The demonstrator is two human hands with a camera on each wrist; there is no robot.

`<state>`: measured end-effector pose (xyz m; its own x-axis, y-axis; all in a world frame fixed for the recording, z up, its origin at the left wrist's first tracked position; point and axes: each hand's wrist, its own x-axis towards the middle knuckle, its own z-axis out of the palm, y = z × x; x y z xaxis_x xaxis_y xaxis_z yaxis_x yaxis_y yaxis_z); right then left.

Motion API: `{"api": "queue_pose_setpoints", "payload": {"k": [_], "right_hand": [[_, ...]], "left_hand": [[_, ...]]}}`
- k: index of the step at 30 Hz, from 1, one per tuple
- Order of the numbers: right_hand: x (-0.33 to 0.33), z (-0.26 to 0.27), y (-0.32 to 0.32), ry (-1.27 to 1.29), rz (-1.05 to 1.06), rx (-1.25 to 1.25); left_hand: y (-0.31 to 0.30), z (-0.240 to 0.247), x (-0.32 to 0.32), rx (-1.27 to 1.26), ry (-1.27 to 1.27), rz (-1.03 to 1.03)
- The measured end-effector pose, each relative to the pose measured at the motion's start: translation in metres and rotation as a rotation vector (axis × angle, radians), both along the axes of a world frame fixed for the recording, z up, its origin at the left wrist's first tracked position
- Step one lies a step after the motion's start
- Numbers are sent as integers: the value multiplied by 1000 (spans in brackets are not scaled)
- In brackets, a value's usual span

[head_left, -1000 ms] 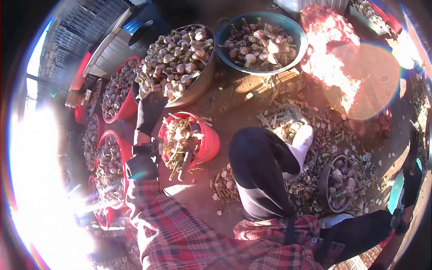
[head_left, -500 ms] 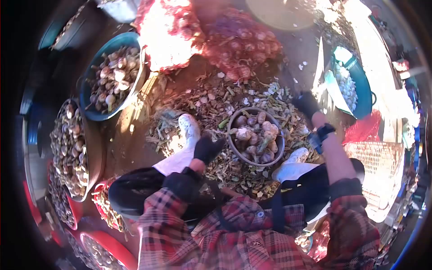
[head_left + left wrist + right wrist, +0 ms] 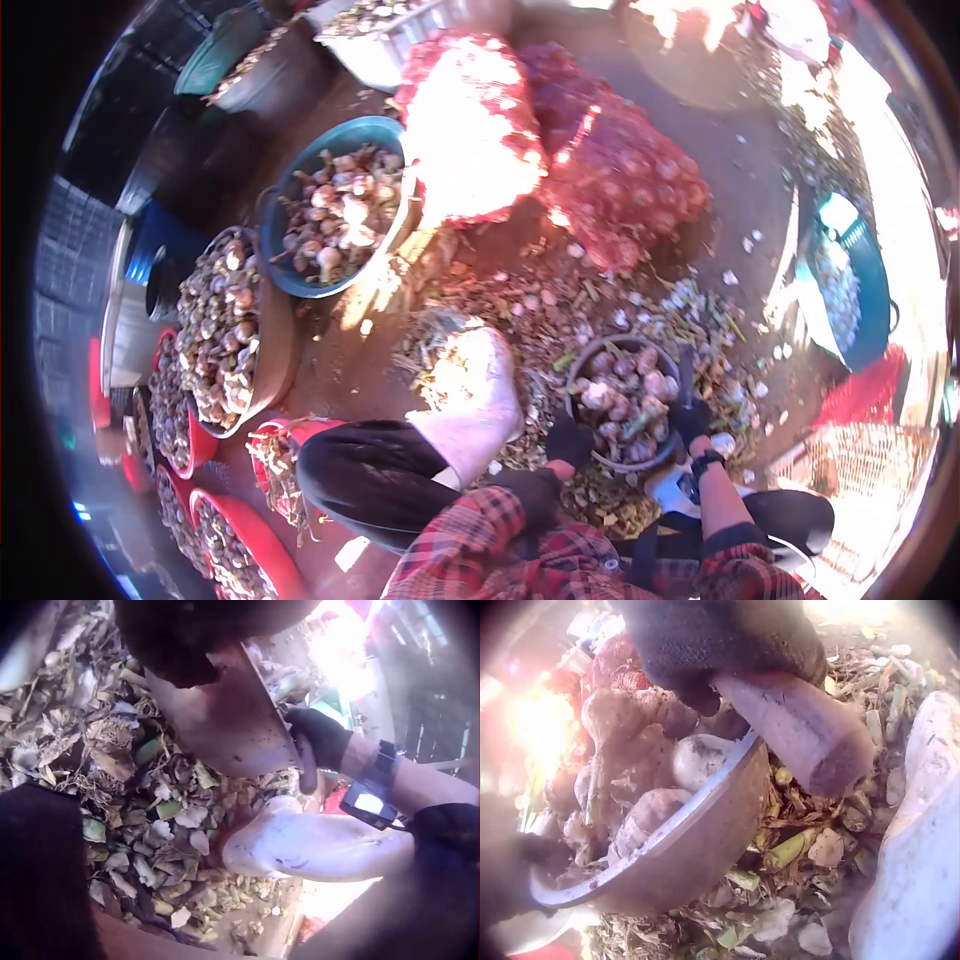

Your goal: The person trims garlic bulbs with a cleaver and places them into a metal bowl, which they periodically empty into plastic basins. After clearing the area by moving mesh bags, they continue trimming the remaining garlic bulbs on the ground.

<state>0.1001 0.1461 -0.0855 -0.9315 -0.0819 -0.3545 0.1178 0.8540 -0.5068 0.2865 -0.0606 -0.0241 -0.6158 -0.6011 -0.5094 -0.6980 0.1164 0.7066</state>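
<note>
A round bowl (image 3: 610, 464) of garlic bulbs (image 3: 625, 395) stands on the litter between the person's feet. The gloved left hand (image 3: 570, 440) grips its near left rim; in the left wrist view that hand (image 3: 202, 637) lies over the bowl's outer wall (image 3: 225, 727). At the right rim, the gloved right hand (image 3: 690, 418) holds a wooden-handled tool (image 3: 802, 731), its thick butt sticking out below the fist. A narrow dark part of the tool points away from the hand in the head view. Bulbs fill the bowl in the right wrist view.
Peelings and cut stalks (image 3: 540, 320) cover the ground. Red net sacks (image 3: 625, 170) lie ahead. A teal tub (image 3: 330, 290) and other garlic tubs stand left, near a red bucket (image 3: 310, 430). To the right are a teal basket (image 3: 870, 300) and a woven crate (image 3: 850, 465).
The head view has swung from the left-hand tubs to the bowl. From near the red bucket, the left hand has come to the bowl's rim. The right hand has moved in to the opposite side.
</note>
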Motion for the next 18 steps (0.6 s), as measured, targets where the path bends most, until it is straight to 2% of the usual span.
{"api": "queue_pose_setpoints", "payload": {"k": [4,5,6,8,9,10,13,14,15,16,17,18], "right_hand": [[7,74,-36,-52,-56,-91],[-9,28,-14,61,2,-3],[-15,34,-23,70,22,-5],[-28,68,-47,258,122,-25],[-38,86,-64,250,142,-136],[-43,119,-91,287,185,-151],[-63,208,-185,487,335,-119],[-62,241,-223,504,403,-361],[-52,284,-268,511,431,-350],[-59,313,-304,472,575,-362],[-78,318,-347,1116,1046,-463],[-59,361,-386,608,959,-519]], "left_hand": [[-16,10,1,60,-17,109],[-22,14,0,73,21,128],[-30,17,0,85,57,146],[-44,13,0,98,100,181],[-55,-2,-5,28,199,200],[-71,9,-7,1,259,222],[-141,80,-19,-108,484,298],[-166,110,-20,-162,602,366],[-196,122,-20,-77,619,382],[-225,122,-19,-106,606,364],[-254,122,-18,-135,593,346],[-290,95,-17,-410,664,118]]}}
